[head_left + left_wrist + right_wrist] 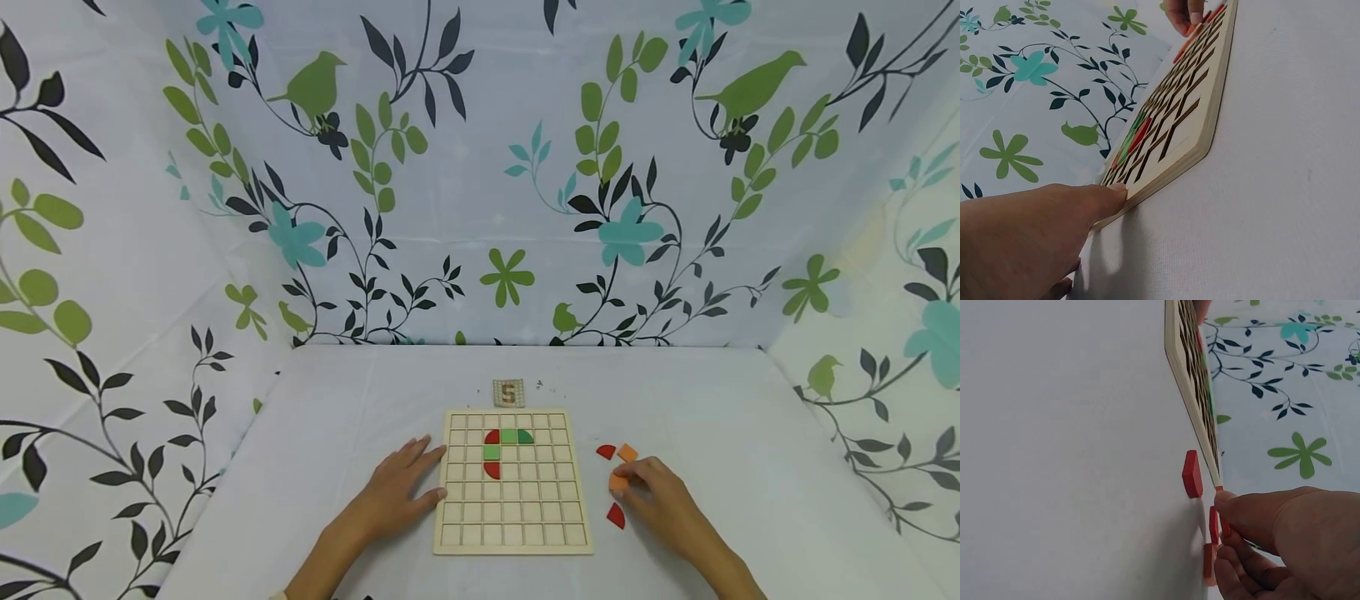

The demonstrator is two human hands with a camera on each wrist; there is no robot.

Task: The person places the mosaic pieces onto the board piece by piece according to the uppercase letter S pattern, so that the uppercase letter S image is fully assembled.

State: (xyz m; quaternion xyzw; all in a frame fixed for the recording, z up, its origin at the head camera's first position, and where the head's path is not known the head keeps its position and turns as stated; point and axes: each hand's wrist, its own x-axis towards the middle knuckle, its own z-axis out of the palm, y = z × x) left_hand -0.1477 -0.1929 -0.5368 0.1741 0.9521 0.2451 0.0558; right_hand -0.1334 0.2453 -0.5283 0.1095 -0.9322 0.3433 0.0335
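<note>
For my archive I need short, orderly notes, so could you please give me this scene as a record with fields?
left hand: touches the left edge of the grid board
right hand: pinches an orange square, right of the board
on the board: two red quarter-circles, two light green squares, one dark green quarter-circle
beside the board: two loose red quarter-circles, another orange square
beyond the board: small patch marked like S or 5
backdrop: patterned cloth

The right hand (662, 502) hides part of the orange square (617, 482) between its fingers. Far past the fingers, some dark specks (539, 384) are too small to make out. Away from the pinching fingers, the right wrist view cuts off the board (1171, 339).
</note>
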